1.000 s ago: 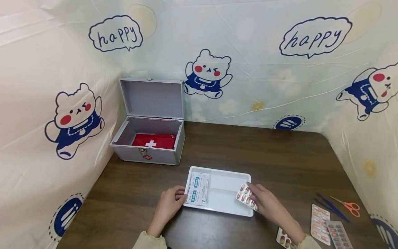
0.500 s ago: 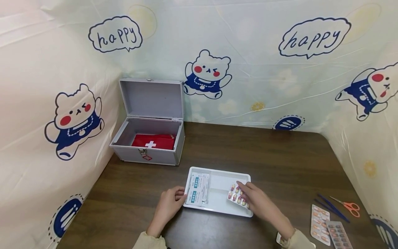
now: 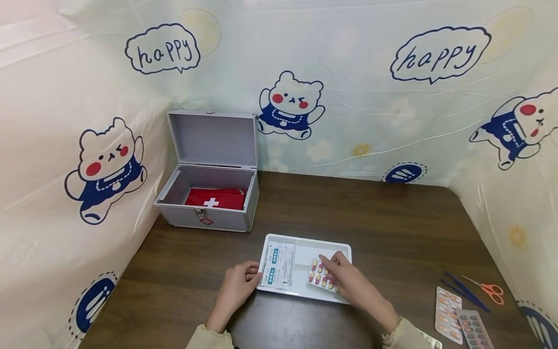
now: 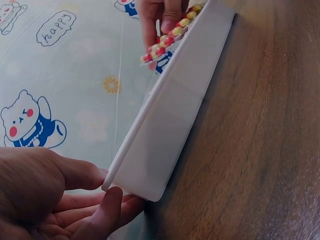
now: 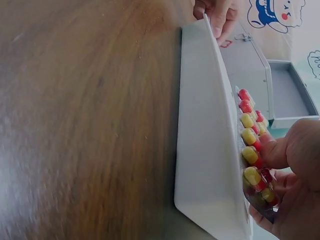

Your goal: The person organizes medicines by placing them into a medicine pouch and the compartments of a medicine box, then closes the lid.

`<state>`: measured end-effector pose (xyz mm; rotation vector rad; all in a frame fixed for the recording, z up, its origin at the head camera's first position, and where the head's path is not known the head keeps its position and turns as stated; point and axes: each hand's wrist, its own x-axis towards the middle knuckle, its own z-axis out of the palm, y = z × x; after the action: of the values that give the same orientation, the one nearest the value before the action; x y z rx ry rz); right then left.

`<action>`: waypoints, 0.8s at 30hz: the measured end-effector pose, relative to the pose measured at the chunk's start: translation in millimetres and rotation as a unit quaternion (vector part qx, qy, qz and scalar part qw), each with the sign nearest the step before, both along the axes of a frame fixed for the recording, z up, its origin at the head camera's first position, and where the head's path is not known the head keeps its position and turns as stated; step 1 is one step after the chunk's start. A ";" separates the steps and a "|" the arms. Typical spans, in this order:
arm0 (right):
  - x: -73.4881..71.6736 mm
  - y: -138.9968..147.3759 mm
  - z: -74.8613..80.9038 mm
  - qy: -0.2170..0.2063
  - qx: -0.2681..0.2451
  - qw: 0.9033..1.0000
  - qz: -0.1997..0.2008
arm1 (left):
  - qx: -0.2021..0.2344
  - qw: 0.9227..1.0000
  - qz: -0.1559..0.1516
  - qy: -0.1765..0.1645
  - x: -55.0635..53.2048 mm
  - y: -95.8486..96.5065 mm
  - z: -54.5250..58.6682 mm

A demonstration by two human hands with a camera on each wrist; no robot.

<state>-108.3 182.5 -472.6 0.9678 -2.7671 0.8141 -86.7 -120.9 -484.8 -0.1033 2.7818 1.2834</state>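
Observation:
My right hand [image 3: 352,282] pinches a blister pack [image 3: 317,279] of red and yellow capsules, tilted over the right compartment of a white divided tray [image 3: 301,293]. In the right wrist view the thumb lies on the capsule side of the pack [image 5: 250,142], which shows above the tray's rim. My left hand [image 3: 237,285] holds the tray's near left corner. Seen from the left wrist, thumb and fingers meet around that corner of the tray [image 4: 165,120]. Flat white-and-teal packets [image 3: 279,266] lie in the left compartment.
A grey metal case [image 3: 209,218] stands with its lid up at the back left, a red pouch [image 3: 226,198] with a white cross inside. At right lie blue tweezers [image 3: 464,292], orange-handled scissors [image 3: 492,290] and two blister packs [image 3: 448,315]; another blister pack [image 3: 432,340] is partly under the right sleeve.
My right hand has carried the capsule blister pack leftward, from the tray's right edge to over its right compartment. The left hand has stayed at the tray's corner.

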 end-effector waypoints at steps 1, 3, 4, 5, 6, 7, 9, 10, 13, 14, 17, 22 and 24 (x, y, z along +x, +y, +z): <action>0.2 -1.5 -0.4 -0.002 -0.002 1.000 0.000 | 0.000 1.000 0.000 0.000 0.0 0.0 0.1; 0.4 -4.4 -1.0 -0.002 -0.006 1.000 0.003 | -0.001 1.000 0.000 0.000 0.1 0.0 0.2; 0.3 -5.8 -1.3 0.000 -0.008 1.000 0.005 | -0.002 1.000 0.001 0.001 0.2 0.0 0.2; 0.2 -7.2 -1.8 0.001 -0.008 1.000 0.007 | -0.002 1.000 0.001 0.001 0.2 0.0 0.3; 0.1 -8.5 -2.0 0.003 -0.006 1.000 0.008 | -0.002 1.000 0.000 0.001 0.2 0.0 0.2; 0.0 -9.7 -2.2 0.003 -0.004 1.000 0.007 | -0.002 1.000 0.001 0.000 0.4 0.0 0.0; -0.1 -12.0 -2.4 0.002 0.001 1.000 0.003 | -0.002 1.000 0.001 0.000 0.5 0.0 -0.1; 0.0 -13.0 -2.6 -0.001 0.004 1.000 0.000 | -0.003 1.000 0.001 -0.001 0.5 0.1 -0.5; 0.7 -15.6 -3.2 -0.011 0.006 1.000 -0.005 | -0.002 1.000 0.000 -0.003 0.6 0.3 -1.2; 1.0 -16.3 -3.4 -0.011 0.005 1.000 -0.003 | -0.003 1.000 -0.001 -0.003 0.5 0.3 -1.2; 1.8 -17.9 -4.6 -0.008 0.002 1.000 0.007 | -0.004 1.000 0.001 -0.004 0.6 0.5 -1.2; 3.0 -18.4 -8.0 0.000 0.008 1.000 0.013 | -0.007 1.000 0.007 -0.003 0.4 0.9 -0.5; 3.0 -17.3 -9.1 0.010 0.014 1.000 0.010 | -0.006 1.000 0.008 -0.003 0.2 1.2 0.3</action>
<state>-105.3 165.2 -481.7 1.0047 -2.7633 0.7658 -86.4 -119.7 -484.5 -0.1295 2.7884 1.2686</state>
